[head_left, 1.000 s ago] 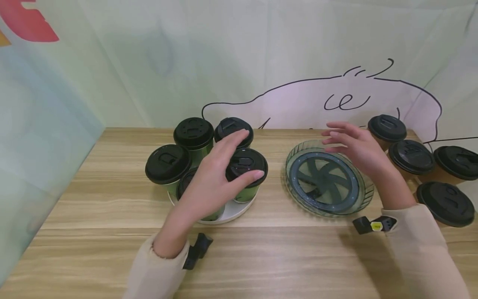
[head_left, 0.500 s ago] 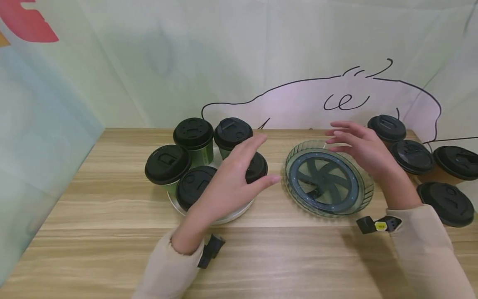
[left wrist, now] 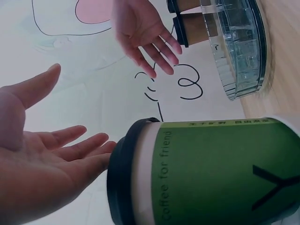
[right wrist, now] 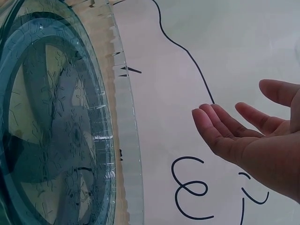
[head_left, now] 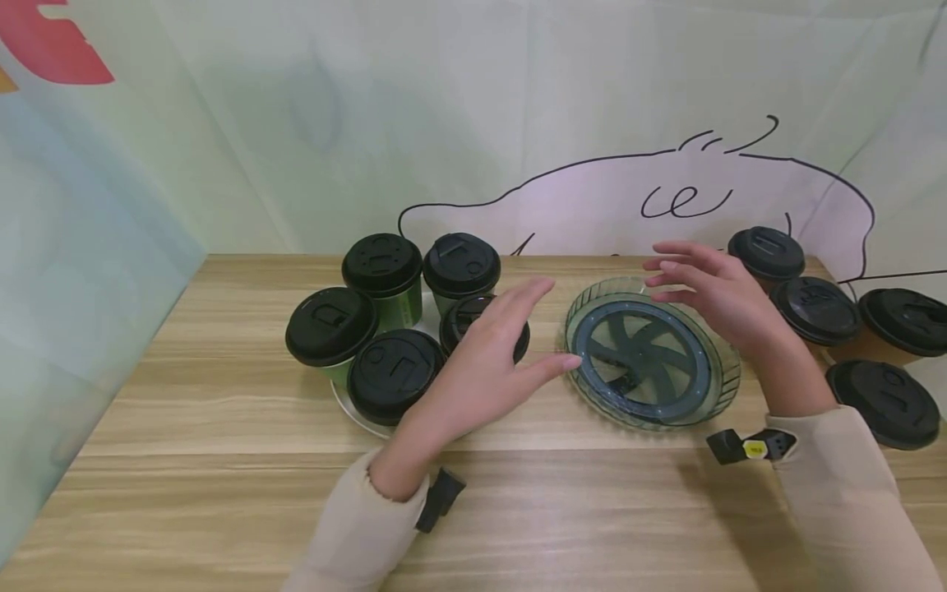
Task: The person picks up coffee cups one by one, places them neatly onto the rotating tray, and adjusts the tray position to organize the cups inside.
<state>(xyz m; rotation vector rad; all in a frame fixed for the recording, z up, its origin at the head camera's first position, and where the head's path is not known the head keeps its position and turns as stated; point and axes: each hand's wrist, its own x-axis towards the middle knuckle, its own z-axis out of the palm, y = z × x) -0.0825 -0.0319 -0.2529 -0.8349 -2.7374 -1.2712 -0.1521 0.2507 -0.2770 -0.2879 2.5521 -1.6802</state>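
Observation:
My left hand point(head_left: 481, 370) hovers with spread fingers over the front-right green coffee cup with a black lid point(head_left: 466, 311), partly hiding it. This cup stands on a white plate point(head_left: 349, 411) with several other green lidded cups point(head_left: 395, 374). In the left wrist view, a green paper cup point(left wrist: 215, 168) reads "Coffee for friend"; fingers overlap its lid, though I cannot tell whether they touch. My right hand point(head_left: 718, 296), fingers loosely extended and holding nothing, is above the back-right rim of a round, clear greenish dish point(head_left: 728, 382) with a fluted wall.
Several brown paper cups with black lids point(head_left: 814, 311) stand at the table's right, beside my right forearm. A pale backdrop point(head_left: 473, 123) with line drawings rises behind the wooden table point(head_left: 555, 510). A dark wrist camera point(head_left: 440, 499) sits on my left sleeve.
My left hand has moved right, from over the plate's cups toward the clear dish, uncovering the front-left cup's lid. The right hand shifted slightly right, then stayed. The cups stand where they were.

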